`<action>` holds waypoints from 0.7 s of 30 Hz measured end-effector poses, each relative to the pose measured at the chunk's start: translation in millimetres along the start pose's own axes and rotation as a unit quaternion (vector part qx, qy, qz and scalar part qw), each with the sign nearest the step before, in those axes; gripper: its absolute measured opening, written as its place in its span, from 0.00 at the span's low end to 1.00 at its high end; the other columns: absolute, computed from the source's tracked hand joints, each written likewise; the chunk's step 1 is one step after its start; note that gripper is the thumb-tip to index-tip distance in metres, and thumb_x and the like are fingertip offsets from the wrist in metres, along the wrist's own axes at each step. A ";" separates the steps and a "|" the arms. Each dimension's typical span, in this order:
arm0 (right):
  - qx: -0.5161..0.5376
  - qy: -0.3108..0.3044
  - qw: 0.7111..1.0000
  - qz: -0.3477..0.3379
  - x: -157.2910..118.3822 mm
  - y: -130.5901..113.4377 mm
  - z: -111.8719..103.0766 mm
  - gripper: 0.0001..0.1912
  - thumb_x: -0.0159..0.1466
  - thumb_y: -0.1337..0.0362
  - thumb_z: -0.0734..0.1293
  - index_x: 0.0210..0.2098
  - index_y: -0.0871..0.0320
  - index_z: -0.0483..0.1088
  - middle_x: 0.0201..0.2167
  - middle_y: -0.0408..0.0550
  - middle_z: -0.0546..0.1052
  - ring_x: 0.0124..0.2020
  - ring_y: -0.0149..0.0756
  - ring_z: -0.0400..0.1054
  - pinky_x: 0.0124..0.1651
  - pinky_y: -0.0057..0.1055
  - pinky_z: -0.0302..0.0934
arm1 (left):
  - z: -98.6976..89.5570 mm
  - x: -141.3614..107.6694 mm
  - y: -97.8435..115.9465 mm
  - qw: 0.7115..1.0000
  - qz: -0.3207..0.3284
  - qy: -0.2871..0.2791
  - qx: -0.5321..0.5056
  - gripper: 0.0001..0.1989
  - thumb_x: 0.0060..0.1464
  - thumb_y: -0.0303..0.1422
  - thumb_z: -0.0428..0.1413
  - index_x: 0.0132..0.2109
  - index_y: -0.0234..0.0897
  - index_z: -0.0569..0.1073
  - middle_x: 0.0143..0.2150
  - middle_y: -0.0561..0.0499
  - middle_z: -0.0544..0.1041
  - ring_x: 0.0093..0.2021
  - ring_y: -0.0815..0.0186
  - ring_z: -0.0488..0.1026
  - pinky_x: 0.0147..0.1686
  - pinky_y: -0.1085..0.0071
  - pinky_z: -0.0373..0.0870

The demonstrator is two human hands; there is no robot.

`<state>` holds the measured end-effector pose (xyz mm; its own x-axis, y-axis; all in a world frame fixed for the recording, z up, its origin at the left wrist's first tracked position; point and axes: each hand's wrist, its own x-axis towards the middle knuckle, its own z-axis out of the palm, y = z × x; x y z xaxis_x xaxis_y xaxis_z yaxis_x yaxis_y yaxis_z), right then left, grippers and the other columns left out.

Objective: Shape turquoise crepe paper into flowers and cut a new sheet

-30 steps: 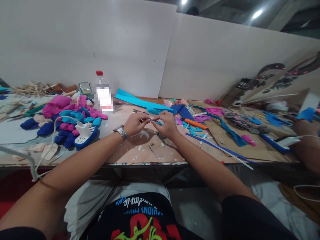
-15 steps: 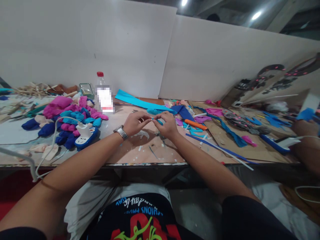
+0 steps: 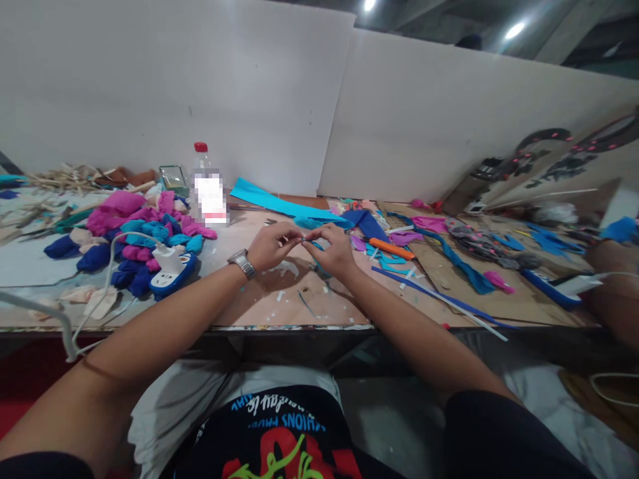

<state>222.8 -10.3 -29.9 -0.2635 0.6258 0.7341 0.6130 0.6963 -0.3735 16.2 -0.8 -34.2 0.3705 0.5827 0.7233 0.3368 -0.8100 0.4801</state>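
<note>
My left hand (image 3: 273,247), with a metal watch (image 3: 242,263) at its wrist, pinches thumb against forefinger. Facing it, my right hand (image 3: 330,249) is closed the same way, and the fingertips of both meet over the worktable (image 3: 259,306). Between them is the end of a narrow blue strip (image 3: 319,249), thin like cloth or crepe paper; most of it is hidden by the right fingers. Just behind the hands lies a crumpled teal piece (image 3: 305,222), beside a long bright-blue band (image 3: 274,203).
Bunched pink and blue bundles (image 3: 117,211) and a blue-and-white power strip (image 3: 172,274) with a cable lie left. A red-capped bottle (image 3: 200,156) stands behind. Right are an orange-handled tool (image 3: 392,249), cut scraps (image 3: 409,236), cardboard (image 3: 464,286) and another person's arm (image 3: 612,279).
Both hands stay pinched together in nearly the same place, with the fingertips shifted slightly. More of the blue strip shows below the right fingers. At the right edge, the other person's arm has shifted slightly.
</note>
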 end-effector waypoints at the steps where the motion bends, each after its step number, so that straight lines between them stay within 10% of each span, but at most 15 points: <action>1: 0.004 0.000 1.000 0.002 0.1 0.2 0.2 0.07 0.60 0.61 0.76 0.37 0.53 0.79 0.35 0.46 0.82 0.42 0.44 0.74 0.51 0.43 0.61 | -0.3 0.1 0.5 1.000 0.003 -0.002 0.006 0.12 0.64 0.39 0.56 0.43 0.38 0.80 0.44 0.44 0.83 0.40 0.64 0.78 0.36 0.70 0.76; 21: -0.034 -0.012 0.999 -0.015 0.4 1.8 0.5 0.07 0.62 0.56 0.75 0.36 0.51 0.79 0.35 0.46 0.83 0.43 0.46 0.72 0.51 0.44 0.59 | 1.3 0.1 0.0 0.999 -0.007 -0.050 0.015 0.11 0.65 0.34 0.52 0.45 0.36 0.77 0.44 0.44 0.80 0.40 0.64 0.76 0.37 0.69 0.73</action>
<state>223.5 -8.6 -30.6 -0.3006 0.6139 0.7299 0.6536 0.6899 -0.3112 17.3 -0.6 -34.8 0.4507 0.5982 0.6626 0.3676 -0.8008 0.4728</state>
